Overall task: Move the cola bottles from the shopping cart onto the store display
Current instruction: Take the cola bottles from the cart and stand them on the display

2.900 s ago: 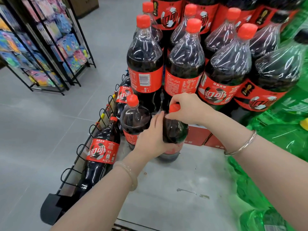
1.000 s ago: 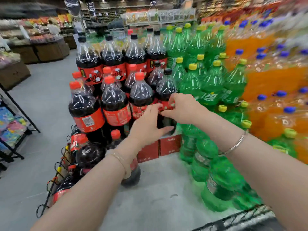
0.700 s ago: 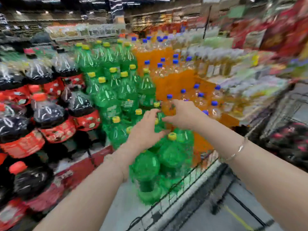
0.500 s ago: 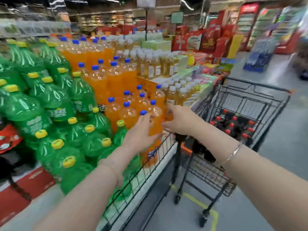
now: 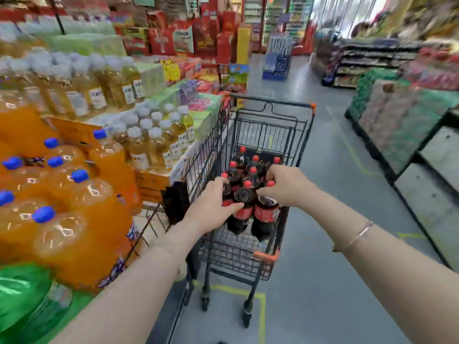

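A black wire shopping cart stands in the aisle ahead of me, and several cola bottles with red caps and red labels stand upright in it. My left hand reaches over the cart's near left side, its fingers out straight against the nearest bottle. My right hand hovers over the right-hand bottle, with its fingers loosely curved just above the red cap. I cannot tell whether they touch it. Neither hand holds a bottle. The cola display is out of view.
To my left, a wire-edged display holds orange soda bottles with blue caps, pale yellow drink bottles and green bottles. The cart stands close against it. Low goods stands line the right, across a grey floor aisle.
I put the cola bottle on the display and let go. My view swung right past the green and orange bottles to the cart. Both empty hands now reach over the cola bottles in it.
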`<action>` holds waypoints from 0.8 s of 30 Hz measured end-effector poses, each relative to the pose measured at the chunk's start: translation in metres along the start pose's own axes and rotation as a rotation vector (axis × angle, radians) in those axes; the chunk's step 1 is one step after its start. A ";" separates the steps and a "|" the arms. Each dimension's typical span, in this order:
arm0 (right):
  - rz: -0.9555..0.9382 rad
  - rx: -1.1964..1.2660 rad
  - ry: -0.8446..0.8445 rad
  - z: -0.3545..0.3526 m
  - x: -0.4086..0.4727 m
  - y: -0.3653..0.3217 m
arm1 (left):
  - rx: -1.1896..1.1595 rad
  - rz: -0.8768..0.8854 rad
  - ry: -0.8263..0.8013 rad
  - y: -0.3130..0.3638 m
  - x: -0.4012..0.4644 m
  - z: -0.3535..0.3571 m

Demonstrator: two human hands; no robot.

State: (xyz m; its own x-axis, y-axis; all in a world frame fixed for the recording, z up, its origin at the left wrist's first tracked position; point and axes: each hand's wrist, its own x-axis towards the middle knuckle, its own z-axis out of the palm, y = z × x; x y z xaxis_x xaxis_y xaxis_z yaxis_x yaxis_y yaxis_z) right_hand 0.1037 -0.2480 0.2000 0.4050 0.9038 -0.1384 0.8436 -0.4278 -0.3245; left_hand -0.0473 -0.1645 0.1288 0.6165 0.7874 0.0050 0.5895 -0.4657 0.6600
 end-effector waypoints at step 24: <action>0.241 0.057 -0.175 0.036 0.248 0.132 | 0.011 -0.094 -0.273 -0.017 0.254 0.121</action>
State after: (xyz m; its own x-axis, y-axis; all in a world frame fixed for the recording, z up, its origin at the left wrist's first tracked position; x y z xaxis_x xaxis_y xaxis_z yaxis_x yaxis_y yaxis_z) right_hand 0.3032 -0.0797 0.0893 0.5204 0.7670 -0.3754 0.7071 -0.6335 -0.3142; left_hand 0.1620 -0.0056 0.0278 0.6761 0.6898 -0.2592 0.6552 -0.4018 0.6398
